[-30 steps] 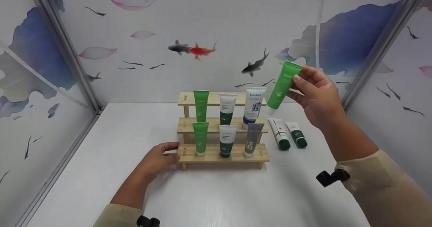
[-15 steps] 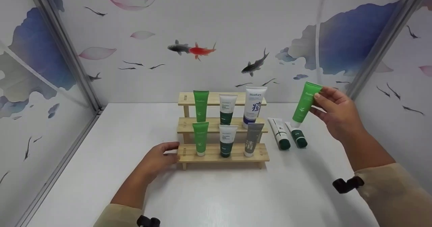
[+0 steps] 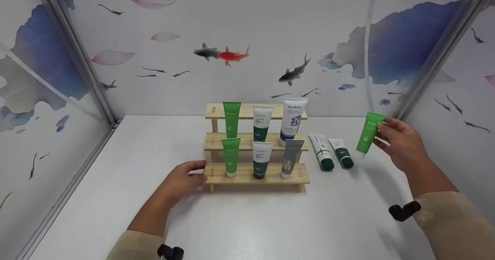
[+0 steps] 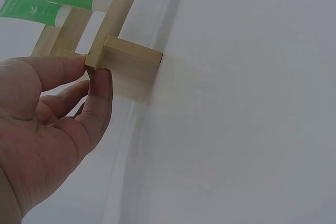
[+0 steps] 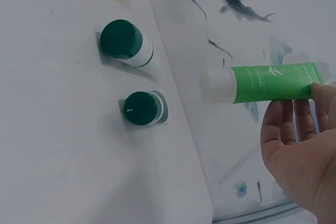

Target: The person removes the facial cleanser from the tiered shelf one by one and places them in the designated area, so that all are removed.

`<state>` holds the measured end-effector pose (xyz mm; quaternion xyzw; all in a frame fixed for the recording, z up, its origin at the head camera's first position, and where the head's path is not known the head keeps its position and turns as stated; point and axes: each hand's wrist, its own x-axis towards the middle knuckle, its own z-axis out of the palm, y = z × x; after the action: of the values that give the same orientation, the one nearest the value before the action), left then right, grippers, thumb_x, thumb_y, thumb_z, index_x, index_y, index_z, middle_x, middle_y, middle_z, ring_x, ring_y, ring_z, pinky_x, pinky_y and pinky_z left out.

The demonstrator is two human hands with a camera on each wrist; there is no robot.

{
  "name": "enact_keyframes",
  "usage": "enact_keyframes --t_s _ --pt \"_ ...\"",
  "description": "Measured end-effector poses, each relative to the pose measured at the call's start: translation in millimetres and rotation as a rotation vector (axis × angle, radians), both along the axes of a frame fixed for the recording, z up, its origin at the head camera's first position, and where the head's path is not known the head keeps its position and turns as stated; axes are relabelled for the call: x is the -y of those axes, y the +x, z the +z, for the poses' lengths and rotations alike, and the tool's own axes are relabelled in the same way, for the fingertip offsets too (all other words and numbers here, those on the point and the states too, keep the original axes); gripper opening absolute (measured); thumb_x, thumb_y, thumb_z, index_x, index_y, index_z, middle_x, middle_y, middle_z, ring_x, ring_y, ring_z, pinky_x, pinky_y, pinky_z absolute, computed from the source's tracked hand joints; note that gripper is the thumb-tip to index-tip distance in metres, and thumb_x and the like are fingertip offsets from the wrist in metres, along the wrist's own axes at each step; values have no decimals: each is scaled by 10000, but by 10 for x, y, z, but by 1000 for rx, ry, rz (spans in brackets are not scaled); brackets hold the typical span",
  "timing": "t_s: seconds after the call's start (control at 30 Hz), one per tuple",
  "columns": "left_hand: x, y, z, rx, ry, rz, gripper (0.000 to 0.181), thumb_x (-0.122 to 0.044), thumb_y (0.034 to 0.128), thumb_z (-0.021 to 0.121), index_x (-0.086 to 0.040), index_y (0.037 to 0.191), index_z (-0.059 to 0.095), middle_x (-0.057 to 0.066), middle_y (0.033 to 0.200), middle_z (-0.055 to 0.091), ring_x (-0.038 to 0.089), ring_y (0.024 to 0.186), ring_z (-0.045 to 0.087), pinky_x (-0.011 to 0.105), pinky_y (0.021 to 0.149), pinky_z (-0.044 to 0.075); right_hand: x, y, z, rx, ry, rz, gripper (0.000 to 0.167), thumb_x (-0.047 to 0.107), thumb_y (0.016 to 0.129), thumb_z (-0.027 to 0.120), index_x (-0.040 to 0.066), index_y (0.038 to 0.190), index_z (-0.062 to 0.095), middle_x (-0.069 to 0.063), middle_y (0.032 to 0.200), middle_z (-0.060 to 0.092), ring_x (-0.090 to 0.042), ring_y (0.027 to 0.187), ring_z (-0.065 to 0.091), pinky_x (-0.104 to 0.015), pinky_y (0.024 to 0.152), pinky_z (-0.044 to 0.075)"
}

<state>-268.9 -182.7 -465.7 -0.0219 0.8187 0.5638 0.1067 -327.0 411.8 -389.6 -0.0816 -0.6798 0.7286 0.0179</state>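
My right hand [image 3: 404, 144] pinches a green squeeze tube [image 3: 370, 133] near its crimped end, white cap down, above the table at the right. In the right wrist view the green tube [image 5: 275, 83] is seen from the side, thumb on one face and fingers behind. My left hand [image 3: 183, 180] holds the left end of the wooden three-step rack [image 3: 241, 179]; in the left wrist view its thumb and fingers pinch the lowest board's end [image 4: 94, 59]. On that step stand a green tube [image 3: 231, 156], a white-and-dark-green tube [image 3: 262, 159] and a grey tube [image 3: 292, 158].
The middle step bears another green tube [image 3: 231, 119], a white-and-green tube [image 3: 262, 123] and a larger white-and-blue tube [image 3: 292, 119]. Right of the rack, two white tubes with dark green caps [image 3: 321, 152] [image 3: 342, 153] lie on the white table [image 3: 247, 221]. Printed panels enclose the table.
My right hand has carried the green tube right and down, from beside the rack to beyond the two lying tubes. The left hand stays at the rack's end.
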Motion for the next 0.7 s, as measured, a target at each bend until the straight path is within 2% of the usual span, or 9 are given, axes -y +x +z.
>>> enact_keyframes --t_s 0.23,0.3,0.37,0.5,0.7 --pt "-20 -1 3 22 11 12 559 -119 994 693 -102 1539 571 102 1634 527 320 1434 582 446 1125 543 -212 -134 -220 107 48 9 402 348 994 769 286 1328 553 72 1245 564 -39 1030 688 -203 845 623" --pt "-18 -3 4 20 7 13 557 -123 993 692 -105 1537 574 99 1632 529 316 1431 584 436 1118 547 -253 -169 -265 127 72 17 435 346 1007 756 267 1378 543 72 1239 565 -40 1034 682 -198 854 620" --pt "-12 -3 3 19 10 12 560 -120 992 691 -103 1539 572 97 1635 527 311 1426 587 424 1107 550 -285 -200 -304 156 98 28 537 355 1022 734 245 1493 500 80 1237 561 -38 1043 672 -190 865 615" --pt "1 7 8 12 16 8 566 -105 990 692 -83 1542 565 115 1636 521 317 1417 593 408 1085 554 -305 -271 -369 228 174 44 749 392 1052 680 211 1686 324 109 1231 559 -31 1073 641 -187 888 607" --pt "6 10 -4 7 29 2 571 -102 990 698 -72 1543 560 126 1633 522 317 1405 602 399 1077 557 -291 -369 -439 276 272 64 749 402 1097 591 191 1721 236 109 1285 539 -61 1183 577 -220 990 586"
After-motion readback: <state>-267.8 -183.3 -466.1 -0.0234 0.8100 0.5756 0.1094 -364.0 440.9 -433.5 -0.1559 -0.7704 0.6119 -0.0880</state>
